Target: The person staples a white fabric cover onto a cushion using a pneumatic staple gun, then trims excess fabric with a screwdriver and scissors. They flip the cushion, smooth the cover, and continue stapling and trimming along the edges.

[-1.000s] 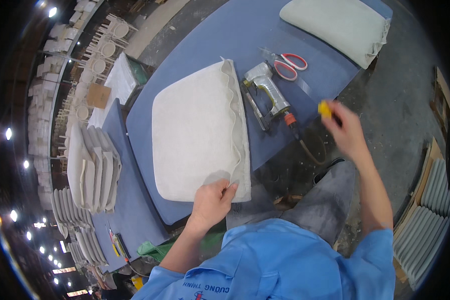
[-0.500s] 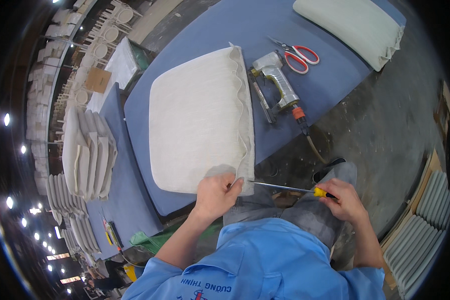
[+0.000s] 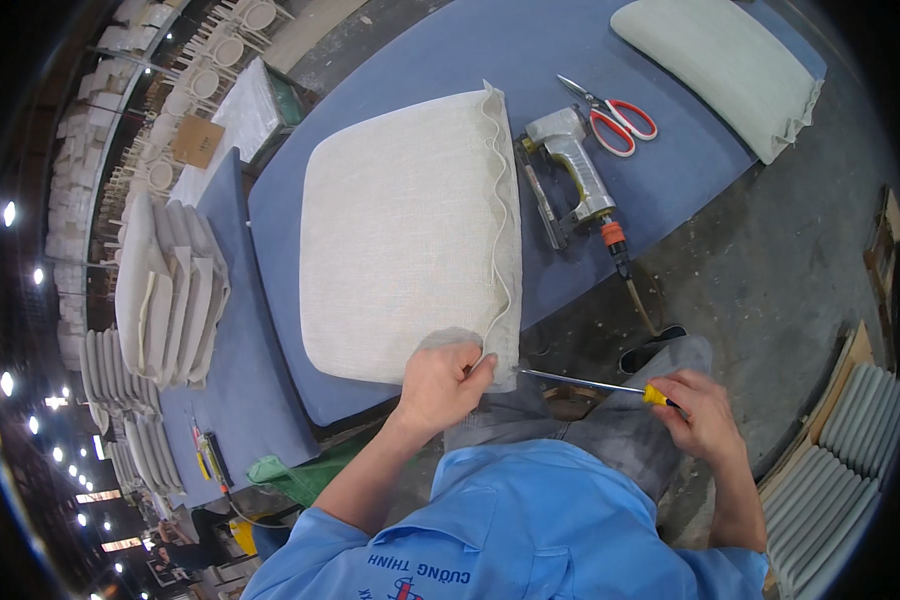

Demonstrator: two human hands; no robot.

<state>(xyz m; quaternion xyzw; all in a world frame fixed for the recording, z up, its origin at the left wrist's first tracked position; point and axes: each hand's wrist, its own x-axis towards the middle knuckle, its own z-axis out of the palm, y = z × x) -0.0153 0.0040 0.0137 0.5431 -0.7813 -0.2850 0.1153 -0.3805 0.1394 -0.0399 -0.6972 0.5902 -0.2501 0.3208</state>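
A cream fabric-covered cushion [image 3: 400, 230] lies on the blue table in front of me, its loose wavy fabric edge along the right side. At its near right corner my left hand [image 3: 444, 381] pinches that fabric edge between thumb and fingers. My right hand [image 3: 703, 412] is closed round the yellow and black handle of a screwdriver [image 3: 590, 383]. Its long metal shaft points left, and the tip is at the cushion's near right corner; whether it pushes into the fabric is too small to tell.
On the blue table [image 3: 420, 60], right of the cushion, lie a staple gun [image 3: 580, 170] with an air hose and red-handled scissors [image 3: 615, 120]. Another covered cushion [image 3: 715, 60] is at the far right. Stacked cushions [image 3: 165, 290] stand left; grey pads [image 3: 850, 460] sit lower right.
The view has shifted slightly, so the table things appear a little further right. Both hands keep their grips, and the screwdriver tip stays by the cushion corner.
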